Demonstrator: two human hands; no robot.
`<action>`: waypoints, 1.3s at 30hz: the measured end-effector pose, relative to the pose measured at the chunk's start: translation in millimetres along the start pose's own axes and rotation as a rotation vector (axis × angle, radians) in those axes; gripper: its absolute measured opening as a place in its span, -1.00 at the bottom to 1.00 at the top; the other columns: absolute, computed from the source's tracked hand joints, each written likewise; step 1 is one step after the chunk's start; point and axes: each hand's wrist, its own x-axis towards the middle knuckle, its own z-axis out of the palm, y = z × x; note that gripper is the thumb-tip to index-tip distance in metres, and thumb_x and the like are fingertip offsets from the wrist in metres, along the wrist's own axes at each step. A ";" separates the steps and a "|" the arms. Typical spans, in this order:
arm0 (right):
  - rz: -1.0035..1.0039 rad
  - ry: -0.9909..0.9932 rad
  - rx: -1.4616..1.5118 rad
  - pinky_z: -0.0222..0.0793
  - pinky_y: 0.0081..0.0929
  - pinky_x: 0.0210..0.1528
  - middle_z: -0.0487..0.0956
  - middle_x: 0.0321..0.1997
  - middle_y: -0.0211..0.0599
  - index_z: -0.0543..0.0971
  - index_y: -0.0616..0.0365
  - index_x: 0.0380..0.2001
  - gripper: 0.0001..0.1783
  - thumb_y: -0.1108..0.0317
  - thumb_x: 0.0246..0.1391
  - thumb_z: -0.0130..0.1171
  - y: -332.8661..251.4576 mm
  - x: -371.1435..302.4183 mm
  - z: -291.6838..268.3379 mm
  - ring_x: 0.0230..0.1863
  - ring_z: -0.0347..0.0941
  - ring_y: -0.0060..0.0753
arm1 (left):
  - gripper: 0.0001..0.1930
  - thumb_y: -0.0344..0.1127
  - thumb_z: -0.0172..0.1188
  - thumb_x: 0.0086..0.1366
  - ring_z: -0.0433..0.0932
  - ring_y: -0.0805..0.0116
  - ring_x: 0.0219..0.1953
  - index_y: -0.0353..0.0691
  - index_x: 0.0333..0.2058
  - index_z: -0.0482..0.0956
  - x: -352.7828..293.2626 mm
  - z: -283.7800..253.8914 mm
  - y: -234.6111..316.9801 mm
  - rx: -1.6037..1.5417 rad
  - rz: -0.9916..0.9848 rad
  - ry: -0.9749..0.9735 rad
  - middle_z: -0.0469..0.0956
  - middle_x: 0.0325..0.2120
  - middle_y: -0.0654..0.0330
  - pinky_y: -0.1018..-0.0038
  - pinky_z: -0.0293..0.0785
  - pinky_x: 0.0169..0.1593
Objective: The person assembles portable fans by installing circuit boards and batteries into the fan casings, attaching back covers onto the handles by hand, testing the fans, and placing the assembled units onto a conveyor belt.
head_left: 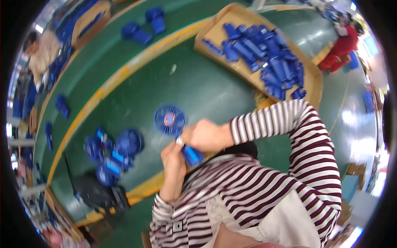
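Note:
A small blue handheld fan is held between my hands over the green table, its round grille pointing away from me. Toward my body extends a blue handle, in line with the grille. My right hand closes around the neck area from the right. On the left side, my left hand pinches near the same joint. Something small and white shows between the fingers; its kind is too blurred to tell. Both sets of fingers partly cover the joint between grille and handle.
Several assembled blue fans lie in a group at the left, beside a black bag. A cardboard tray of blue handle parts stands far right. Beyond the yellow edge, a green belt carries more fans. Two people work farther off.

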 end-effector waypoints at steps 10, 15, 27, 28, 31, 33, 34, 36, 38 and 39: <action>0.093 -0.045 0.164 0.33 -0.26 -0.59 0.45 -0.51 -0.15 0.37 0.24 -0.54 -0.83 0.46 -0.29 0.10 5.2 5.7 -16.2 -0.55 0.44 -0.12 | -0.69 -0.16 -0.06 0.23 0.54 0.37 -0.40 -0.32 -0.26 0.45 12.3 -7.5 24.7 -0.147 -0.224 -0.255 0.53 -0.41 0.17 0.46 0.50 -0.34; 0.088 -0.034 0.140 0.33 -0.27 -0.58 0.45 -0.53 -0.15 0.37 0.24 -0.54 -0.85 0.48 -0.28 0.09 4.2 5.7 -14.1 -0.56 0.43 -0.13 | -0.77 -0.30 -0.03 0.22 0.54 0.43 -0.43 -0.33 -0.26 0.46 14.9 -10.4 24.2 -0.077 -0.222 -0.304 0.53 -0.42 0.18 0.50 0.52 -0.32; 0.314 0.397 0.509 0.36 -0.48 -0.42 0.47 -0.39 -0.15 0.41 0.27 -0.20 -0.68 0.66 -0.12 -0.02 -4.3 1.5 -7.9 -0.43 0.46 -0.26 | -0.80 -0.48 0.01 0.15 0.54 0.43 -0.36 -0.37 -0.23 0.46 11.4 -7.2 29.5 -0.054 0.090 -0.164 0.55 -0.35 0.12 0.51 0.51 -0.28; 0.387 0.358 0.593 0.36 -0.51 -0.24 0.48 -0.26 -0.09 0.36 0.31 -0.08 -0.59 0.70 -0.09 -0.07 -6.6 -4.8 -7.3 -0.27 0.46 -0.25 | -0.80 -0.49 0.01 0.15 0.54 0.42 -0.34 -0.38 -0.22 0.45 10.0 -6.9 31.8 -0.081 0.126 -0.173 0.55 -0.32 0.09 0.51 0.51 -0.27; 0.368 0.449 0.619 0.33 -0.48 -0.12 0.46 -0.13 -0.07 0.33 0.32 -0.04 -0.55 0.70 -0.10 -0.07 -17.7 -13.1 1.5 -0.14 0.43 -0.22 | -0.72 -0.43 0.02 0.19 0.54 0.24 -0.24 -0.46 -0.14 0.38 13.9 -15.0 32.7 -0.048 0.158 -0.170 0.51 -0.24 -0.08 0.41 0.51 -0.16; 0.275 0.436 0.537 0.31 -0.40 -0.06 0.43 -0.05 -0.02 0.32 0.32 -0.01 -0.50 0.67 -0.14 -0.02 -23.6 -14.8 -1.5 -0.09 0.40 -0.10 | -0.74 -0.44 0.03 0.17 0.54 0.30 -0.27 -0.44 -0.17 0.41 11.1 -13.6 36.2 -0.050 0.168 -0.160 0.53 -0.26 -0.02 0.44 0.51 -0.20; 0.248 0.448 0.471 0.32 -0.38 -0.06 0.43 -0.05 -0.02 0.33 0.32 -0.02 -0.49 0.65 -0.16 0.01 -24.3 -15.6 -3.6 -0.09 0.40 -0.07 | -0.76 -0.44 0.04 0.15 0.54 0.37 -0.30 -0.43 -0.20 0.44 14.0 -8.0 37.3 -0.053 0.173 -0.168 0.54 -0.28 0.05 0.48 0.50 -0.24; 0.112 0.479 0.311 0.32 -0.31 -0.07 0.44 -0.05 -0.06 0.40 0.28 -0.09 -0.46 0.59 -0.31 0.12 -26.4 -14.2 1.0 -0.07 0.39 -0.08 | -0.73 -0.43 0.05 0.14 0.54 0.32 -0.27 -0.46 -0.18 0.43 11.8 -5.0 35.2 -0.070 0.163 -0.160 0.53 -0.27 0.03 0.46 0.48 -0.19; 0.044 0.385 0.100 0.28 -0.25 -0.05 0.41 -0.02 -0.12 0.42 0.22 -0.11 -0.39 0.46 -0.43 0.19 -27.1 -15.8 3.0 0.00 0.34 -0.11 | -0.74 -0.47 0.01 0.14 0.52 0.26 -0.22 -0.48 -0.19 0.42 14.3 -5.4 28.8 -0.055 0.163 -0.130 0.52 -0.25 -0.01 0.43 0.45 -0.13; 0.049 0.339 0.076 0.26 -0.21 -0.04 0.40 -0.01 -0.13 0.41 0.22 -0.10 -0.40 0.39 -0.39 0.19 -26.4 -15.0 5.4 0.02 0.32 -0.11 | -0.74 -0.47 0.00 0.15 0.52 0.24 -0.22 -0.49 -0.19 0.42 15.5 -7.3 25.0 -0.035 0.189 -0.132 0.51 -0.24 -0.04 0.42 0.45 -0.13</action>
